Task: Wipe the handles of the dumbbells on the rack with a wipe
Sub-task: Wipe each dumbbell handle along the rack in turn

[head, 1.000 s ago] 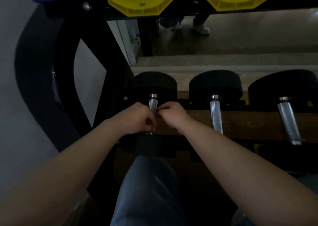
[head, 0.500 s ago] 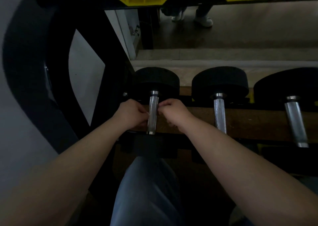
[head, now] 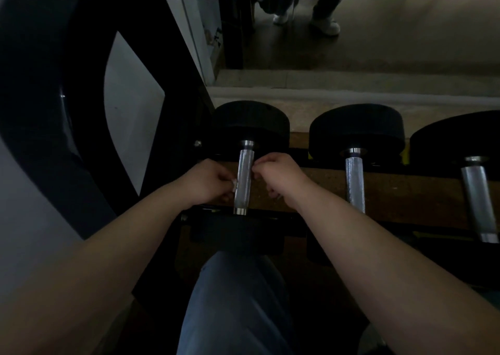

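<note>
**Inspector:** State of both hands?

**Operator:** I see the left hand (head: 208, 182) just left of the first handle (head: 243, 176). Its grip is pinched on a small scrap of white wipe (head: 234, 185), which touches the bar's left flank. The right hand (head: 281, 176) sits just right of the same bar with its fingers curled. In this dim light I cannot tell whether its grip holds any of the wipe.

**Inspector:** Location of the work?

**Operator:** The first handle lies leftmost on the lower tier of the rack (head: 176, 105), between its two black heads. The second handle (head: 355, 181) and third handle (head: 477, 200) lie to its right, with no hand on them.

**Inspector:** Recommendation for this step?

**Operator:** In my judgement, very little wipe is presented to the steel. I would open it out, wrap it round the bar and draw it from collar to collar. I would also twist it so the underside gets covered. The knurling may snag a thin wipe, so I advise firm, even pressure.
</note>
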